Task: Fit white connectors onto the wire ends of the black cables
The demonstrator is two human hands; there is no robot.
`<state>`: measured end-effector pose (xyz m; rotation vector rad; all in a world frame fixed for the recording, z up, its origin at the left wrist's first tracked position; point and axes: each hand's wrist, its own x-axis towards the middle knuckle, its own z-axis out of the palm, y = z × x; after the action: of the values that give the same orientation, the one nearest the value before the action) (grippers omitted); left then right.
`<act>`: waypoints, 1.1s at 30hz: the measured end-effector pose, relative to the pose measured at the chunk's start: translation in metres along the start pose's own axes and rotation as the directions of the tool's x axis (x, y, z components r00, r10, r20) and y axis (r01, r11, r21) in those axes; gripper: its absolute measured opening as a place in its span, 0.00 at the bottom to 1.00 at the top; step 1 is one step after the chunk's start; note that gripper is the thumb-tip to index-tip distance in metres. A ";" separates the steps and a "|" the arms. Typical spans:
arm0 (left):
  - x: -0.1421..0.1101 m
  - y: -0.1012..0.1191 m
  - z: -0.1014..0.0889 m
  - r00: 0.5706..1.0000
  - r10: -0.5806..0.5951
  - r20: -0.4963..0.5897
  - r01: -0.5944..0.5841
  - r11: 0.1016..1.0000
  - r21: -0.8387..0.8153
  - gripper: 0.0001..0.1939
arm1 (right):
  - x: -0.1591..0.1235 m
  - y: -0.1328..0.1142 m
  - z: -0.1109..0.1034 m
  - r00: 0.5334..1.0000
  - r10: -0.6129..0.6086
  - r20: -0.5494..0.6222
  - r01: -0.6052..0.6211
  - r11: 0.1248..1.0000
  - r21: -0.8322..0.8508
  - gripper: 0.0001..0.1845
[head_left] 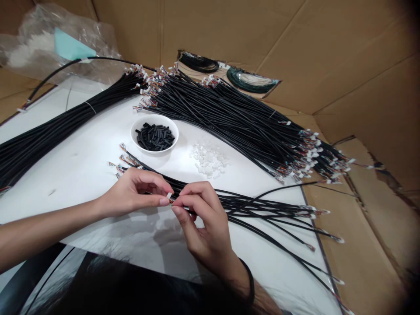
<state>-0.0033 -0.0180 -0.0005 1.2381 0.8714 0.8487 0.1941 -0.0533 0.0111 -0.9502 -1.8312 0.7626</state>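
My left hand (136, 192) pinches a small white plastic connector (169, 195) between thumb and forefinger. My right hand (201, 223) meets it fingertip to fingertip, pinching the wire end of a thin black cable (278, 256) that trails off to the right. Both hands hover over a small pile of black cables (262, 205) lying on the white table (82, 166). Just beyond the hands stands a white bowl (154, 135) of short black tube pieces. To its right lies a heap of clear white connector housings (208, 158).
A large fan of black cables with connectors (236, 118) spreads across the far table. A tied cable bundle (59, 122) runs along the left. Cardboard walls (328, 52) enclose the back and right. A plastic bag (59, 43) sits far left, coiled wires (249, 81) at the back.
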 end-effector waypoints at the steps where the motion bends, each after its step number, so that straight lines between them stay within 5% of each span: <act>1: 0.000 0.000 0.000 1.000 0.010 -0.006 -0.010 1.000 0.019 0.06 | 0.000 -0.001 0.000 1.000 0.023 -0.003 -0.023 1.000 0.012 0.06; 8: -0.002 0.003 0.001 0.997 0.073 -0.004 -0.072 0.992 0.102 0.06 | 0.003 -0.002 -0.002 0.987 0.160 0.004 -0.159 0.980 0.119 0.06; 20: -0.004 -0.002 -0.001 0.998 0.053 0.046 -0.054 0.998 0.020 0.07 | 0.003 -0.004 -0.002 0.991 0.122 0.058 -0.127 0.986 0.106 0.06; 29: -0.005 0.001 -0.002 0.999 0.016 0.032 -0.018 0.999 0.045 0.04 | 0.002 0.002 0.002 0.995 0.050 0.090 -0.050 0.999 -0.003 0.09; 33: -0.004 0.003 -0.004 0.999 0.030 -0.032 -0.025 0.990 0.142 0.04 | 0.005 0.012 -0.005 0.989 0.002 0.148 0.029 0.979 -0.202 0.19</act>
<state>-0.0086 -0.0197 0.0026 1.3651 0.9575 0.8433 0.2011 -0.0418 0.0057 -1.0331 -2.0740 0.6608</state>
